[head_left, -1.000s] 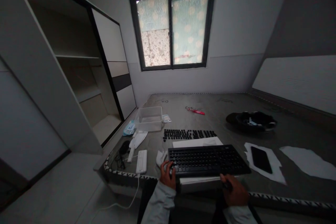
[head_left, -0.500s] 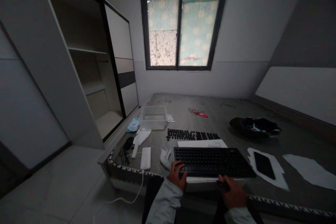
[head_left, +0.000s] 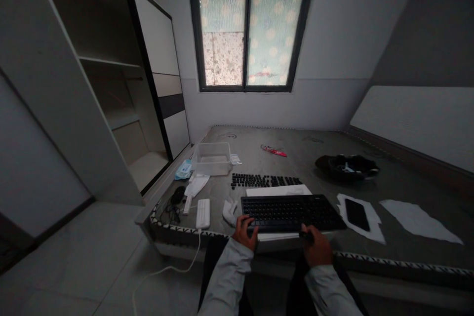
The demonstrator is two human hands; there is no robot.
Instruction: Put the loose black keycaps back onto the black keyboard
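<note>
A black keyboard (head_left: 289,212) lies near the bed's front edge, on top of a white flat thing (head_left: 272,237) that shows along its front. My left hand (head_left: 244,234) has hold of the keyboard's front left corner, with curled fingers at the side and the thumb at the front. Just in front of the keyboard's lower edge, my right hand (head_left: 319,248) is closed around a small black object (head_left: 305,235); its kind is too dark to tell. Behind the keyboard, several loose black keycaps (head_left: 264,180) lie in rows.
To the left are a clear plastic box (head_left: 212,165), a white power strip (head_left: 203,214) with its cord, and crumpled tissue (head_left: 230,211). On the right lie a phone (head_left: 357,215) on white paper, another paper sheet (head_left: 420,221) and a black cap (head_left: 348,168). A red item (head_left: 274,151) lies farther back.
The whole view has shifted slightly as my head moved. Both hands stay in nearly the same places by the keyboard, and the right still grips the small black object.
</note>
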